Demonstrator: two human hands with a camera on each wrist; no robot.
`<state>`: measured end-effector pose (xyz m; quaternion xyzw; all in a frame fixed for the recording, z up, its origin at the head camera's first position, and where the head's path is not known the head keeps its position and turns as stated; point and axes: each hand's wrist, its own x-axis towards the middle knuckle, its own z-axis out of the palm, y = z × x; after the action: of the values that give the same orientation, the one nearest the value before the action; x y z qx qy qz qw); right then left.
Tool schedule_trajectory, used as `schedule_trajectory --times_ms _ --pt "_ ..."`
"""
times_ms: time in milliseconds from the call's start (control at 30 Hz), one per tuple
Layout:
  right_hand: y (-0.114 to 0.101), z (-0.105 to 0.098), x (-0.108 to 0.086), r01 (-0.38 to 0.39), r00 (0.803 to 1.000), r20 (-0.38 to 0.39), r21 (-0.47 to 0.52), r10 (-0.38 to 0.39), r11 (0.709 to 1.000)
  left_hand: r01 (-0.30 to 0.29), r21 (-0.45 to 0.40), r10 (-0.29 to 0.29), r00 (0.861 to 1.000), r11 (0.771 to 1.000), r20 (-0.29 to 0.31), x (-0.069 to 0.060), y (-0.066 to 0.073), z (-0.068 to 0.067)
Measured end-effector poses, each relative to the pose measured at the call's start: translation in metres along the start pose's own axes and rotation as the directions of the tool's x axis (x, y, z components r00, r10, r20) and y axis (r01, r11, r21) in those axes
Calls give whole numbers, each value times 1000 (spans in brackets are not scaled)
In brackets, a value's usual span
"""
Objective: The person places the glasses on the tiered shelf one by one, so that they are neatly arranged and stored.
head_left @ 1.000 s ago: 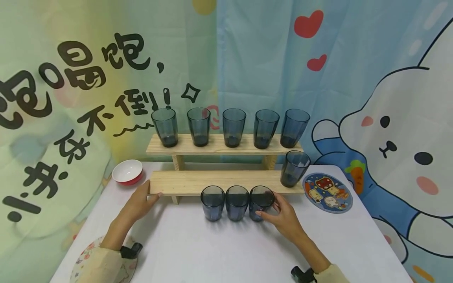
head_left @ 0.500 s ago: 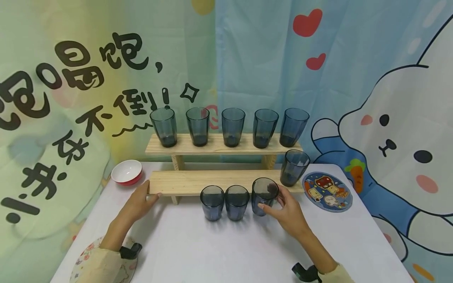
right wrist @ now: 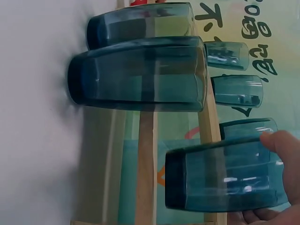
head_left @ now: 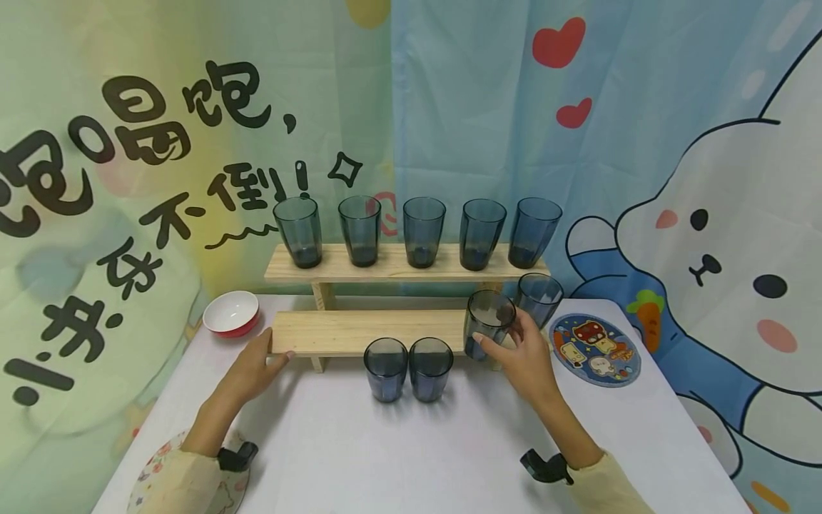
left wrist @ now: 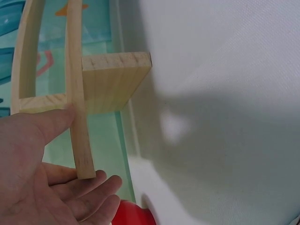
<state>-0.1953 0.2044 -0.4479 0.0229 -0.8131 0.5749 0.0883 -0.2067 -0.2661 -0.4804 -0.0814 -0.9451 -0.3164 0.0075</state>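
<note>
My right hand (head_left: pixel 528 360) grips a blue-tinted drinking glass (head_left: pixel 483 330), upright and lifted off the table, before the right part of the lower board (head_left: pixel 366 333) of a two-tier wooden shelf. In the right wrist view the thumb lies along the side of this held glass (right wrist: pixel 225 180). My left hand (head_left: pixel 249 368) holds the left end of the lower board; the left wrist view has thumb and fingers on either side of the board end (left wrist: pixel 80 140). Two glasses, a left one (head_left: pixel 386 371) and a right one (head_left: pixel 430 370), stand side by side on the table.
Several matching glasses line the upper board (head_left: pixel 392 264). Another glass (head_left: pixel 538 300) stands at the lower board's right end, partly behind my right hand. A red-and-white bowl (head_left: pixel 231 313) sits at left, a round blue cartoon mat (head_left: pixel 596 350) at right. A patterned round mat (head_left: pixel 234 492) lies under my left forearm.
My right hand has lifted the rightmost of the front glasses off the table and moved it up, forward and slightly right to the lower board. The left hand has stayed put.
</note>
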Motion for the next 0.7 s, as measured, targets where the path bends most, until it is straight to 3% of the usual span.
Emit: schedule_trajectory --times_ms 367,700 --pt "-3 16 22 20 994 -108 11 -19 1000 8 9 -8 1000 1000 9 0 1 0" --pt "0 26 31 -1 988 -157 10 2 1000 22 18 -22 999 1000 28 0 4 -4"
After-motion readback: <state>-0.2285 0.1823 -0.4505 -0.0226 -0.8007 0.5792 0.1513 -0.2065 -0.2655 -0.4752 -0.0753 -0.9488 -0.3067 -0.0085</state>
